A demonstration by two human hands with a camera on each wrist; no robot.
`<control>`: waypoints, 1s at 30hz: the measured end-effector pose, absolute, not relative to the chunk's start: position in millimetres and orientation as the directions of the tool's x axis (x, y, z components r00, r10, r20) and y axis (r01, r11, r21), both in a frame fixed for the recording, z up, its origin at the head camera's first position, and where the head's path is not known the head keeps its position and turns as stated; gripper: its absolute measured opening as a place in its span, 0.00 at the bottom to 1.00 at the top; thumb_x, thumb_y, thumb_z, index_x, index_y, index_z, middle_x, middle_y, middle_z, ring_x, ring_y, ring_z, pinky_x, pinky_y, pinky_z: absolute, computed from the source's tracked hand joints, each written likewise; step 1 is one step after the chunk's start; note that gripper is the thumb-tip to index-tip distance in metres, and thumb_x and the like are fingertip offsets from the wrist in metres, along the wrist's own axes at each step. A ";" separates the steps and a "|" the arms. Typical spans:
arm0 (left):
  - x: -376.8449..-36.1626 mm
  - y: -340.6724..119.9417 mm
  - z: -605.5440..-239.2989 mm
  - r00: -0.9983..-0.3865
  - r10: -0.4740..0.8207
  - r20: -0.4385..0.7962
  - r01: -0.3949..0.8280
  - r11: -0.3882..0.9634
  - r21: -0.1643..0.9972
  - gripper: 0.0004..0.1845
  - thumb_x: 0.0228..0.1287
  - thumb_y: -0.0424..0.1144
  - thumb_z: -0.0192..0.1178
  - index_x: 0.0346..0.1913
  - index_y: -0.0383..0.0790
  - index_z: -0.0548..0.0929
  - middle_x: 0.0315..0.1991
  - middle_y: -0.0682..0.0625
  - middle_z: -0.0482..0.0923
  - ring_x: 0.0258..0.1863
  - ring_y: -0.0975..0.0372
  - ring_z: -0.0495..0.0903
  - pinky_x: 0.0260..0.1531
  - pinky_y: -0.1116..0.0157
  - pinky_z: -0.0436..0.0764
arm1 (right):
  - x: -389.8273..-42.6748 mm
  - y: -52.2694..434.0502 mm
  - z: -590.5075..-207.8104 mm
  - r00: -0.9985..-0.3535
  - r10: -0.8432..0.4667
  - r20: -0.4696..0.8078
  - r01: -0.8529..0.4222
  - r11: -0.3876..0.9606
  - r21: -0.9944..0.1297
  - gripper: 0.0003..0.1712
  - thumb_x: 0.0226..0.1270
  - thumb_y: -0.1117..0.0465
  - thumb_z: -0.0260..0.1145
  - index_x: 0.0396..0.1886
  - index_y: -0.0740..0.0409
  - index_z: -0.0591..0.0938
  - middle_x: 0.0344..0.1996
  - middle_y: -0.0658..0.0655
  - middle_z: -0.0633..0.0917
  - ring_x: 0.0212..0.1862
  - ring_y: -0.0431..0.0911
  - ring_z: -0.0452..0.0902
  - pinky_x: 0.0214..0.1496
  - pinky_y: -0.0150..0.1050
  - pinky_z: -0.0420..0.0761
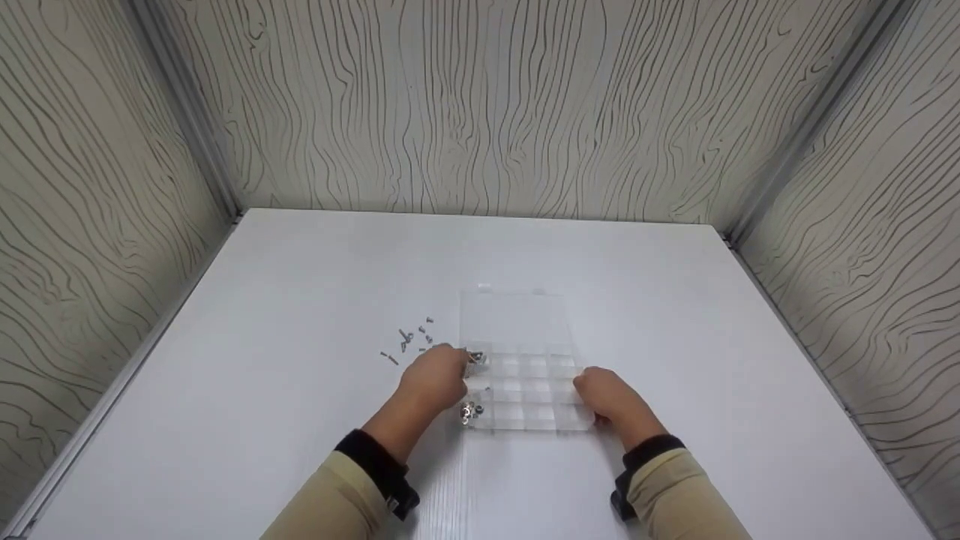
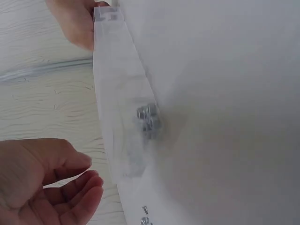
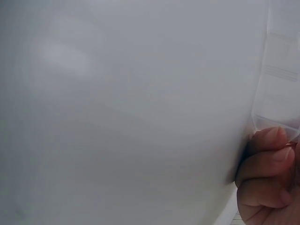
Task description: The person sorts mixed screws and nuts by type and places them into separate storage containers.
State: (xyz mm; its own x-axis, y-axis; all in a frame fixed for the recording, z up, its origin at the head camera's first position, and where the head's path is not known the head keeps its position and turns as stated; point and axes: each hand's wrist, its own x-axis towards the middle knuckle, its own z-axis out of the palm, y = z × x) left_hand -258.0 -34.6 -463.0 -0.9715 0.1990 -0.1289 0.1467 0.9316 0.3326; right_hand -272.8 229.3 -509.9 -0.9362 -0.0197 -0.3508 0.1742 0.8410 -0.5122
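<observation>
A clear plastic compartment box lies on the white table, its transparent lid folded out toward the back. My right hand grips the box's right edge near the front corner; in the right wrist view, curled fingers hold that corner. My left hand is at the box's left side, beside the left-hand compartments. The left wrist view shows its fingers loosely curled, thumb near the fingertips, nothing visible between them. Shiny metal nuts fill the front-left compartment, and small metal hardware is in the back-left one.
Several loose screws lie scattered on the white table left of the box. Wood-grain patterned panels stand behind and on both sides of the table.
</observation>
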 end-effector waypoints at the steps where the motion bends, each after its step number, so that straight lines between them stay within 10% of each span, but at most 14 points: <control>1: -261.4 -39.8 -463.9 -0.975 0.192 -0.109 0.147 0.933 0.329 0.13 0.49 0.32 0.62 0.41 0.40 0.81 0.33 0.49 0.79 0.33 0.59 0.78 0.35 0.63 0.80 | -272.7 228.8 -509.7 -0.937 -0.012 -0.348 0.179 0.841 -0.511 0.15 0.68 0.60 0.43 0.34 0.66 0.73 0.17 0.58 0.74 0.12 0.44 0.67 0.11 0.32 0.68; 14: -294.4 -113.4 -490.8 -0.996 -0.030 -0.079 -0.050 0.966 0.254 0.22 0.61 0.32 0.53 0.59 0.35 0.69 0.51 0.37 0.71 0.53 0.48 0.71 0.51 0.53 0.74 | -273.1 230.3 -514.2 -0.938 0.003 -0.347 0.196 0.830 -0.522 0.16 0.68 0.60 0.43 0.36 0.67 0.73 0.18 0.58 0.74 0.14 0.45 0.68 0.12 0.33 0.69; 30: -294.2 -125.2 -500.9 -0.984 -0.025 -0.178 -0.065 0.973 0.223 0.16 0.65 0.27 0.44 0.54 0.32 0.73 0.53 0.38 0.73 0.57 0.48 0.69 0.60 0.54 0.66 | -273.8 230.8 -513.1 -0.938 -0.023 -0.345 0.165 0.847 -0.506 0.15 0.68 0.60 0.43 0.34 0.65 0.73 0.15 0.58 0.74 0.11 0.44 0.67 0.10 0.33 0.69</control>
